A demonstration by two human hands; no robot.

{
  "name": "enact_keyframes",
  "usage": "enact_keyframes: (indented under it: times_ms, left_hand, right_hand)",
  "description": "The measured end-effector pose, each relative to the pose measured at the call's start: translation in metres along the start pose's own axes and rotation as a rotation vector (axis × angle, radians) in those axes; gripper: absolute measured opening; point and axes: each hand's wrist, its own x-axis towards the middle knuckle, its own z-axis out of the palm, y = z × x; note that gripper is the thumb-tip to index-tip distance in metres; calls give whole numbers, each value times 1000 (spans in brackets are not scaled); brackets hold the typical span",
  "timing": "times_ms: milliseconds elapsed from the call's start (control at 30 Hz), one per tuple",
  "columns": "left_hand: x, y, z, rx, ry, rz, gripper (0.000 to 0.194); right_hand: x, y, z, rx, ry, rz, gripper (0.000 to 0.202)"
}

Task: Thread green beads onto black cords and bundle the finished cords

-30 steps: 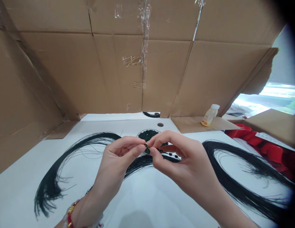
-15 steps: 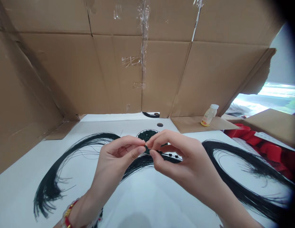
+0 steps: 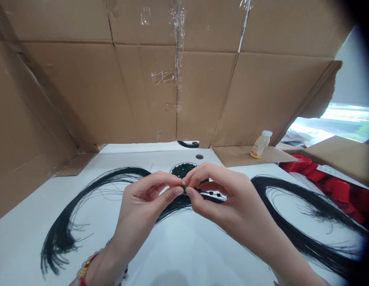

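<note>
My left hand (image 3: 145, 202) and my right hand (image 3: 226, 198) meet fingertip to fingertip above the table. Between thumb and forefinger, the left one pinches a tiny dark green piece (image 3: 183, 188), partly covered by the fingertips. The right thumb and forefinger are closed on a thin dark cord (image 3: 206, 193) with small black pieces spaced along it. Just behind the fingers stands a round dish of dark green beads (image 3: 181, 170), partly hidden by my hands. Under the hands lies a bundle of dark cords (image 3: 175, 204).
More dark cord bundles curve across the white table at left (image 3: 62, 222) and right (image 3: 279, 210). Cardboard walls (image 3: 137, 91) close off the back and left. At the back right, a small bottle (image 3: 261, 144) stands on a cardboard flap; red items (image 3: 336, 188) lie beyond.
My fingertips have shifted slightly, and the tiny green piece shows more between them. The cord's black pieces sit a little further left. A thin strand now shows below my right forearm.
</note>
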Motion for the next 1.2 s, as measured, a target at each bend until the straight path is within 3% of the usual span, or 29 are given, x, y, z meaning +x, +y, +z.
enact_keyframes:
  times_ms: [200,467,700,867,967,1067,1200]
  left_hand:
    - [5,-2,1,-55,31,-84,6]
    - [4,-1,2,-43,-30,-156,8]
    - [1,5,4,154,-30,-42,13]
    - [0,3,3,212,-85,-63,10]
    - [0,3,2,236,-111,-63,15]
    - [2,4,0,245,-51,-98,18]
    - [6,2,-5,226,109,-106,18]
  right_hand:
    - [3,8,-5,-65,17,-59,7]
    - [4,10,-1,-90,87,-97,9]
    - [3,11,1,-1,-26,77,13]
    - [5,10,1,109,-84,140,15]
    - [7,14,-5,217,-191,197,15]
    - [12,21,-16,331,-331,289,25]
    - [17,29,-32,309,-345,348,40]
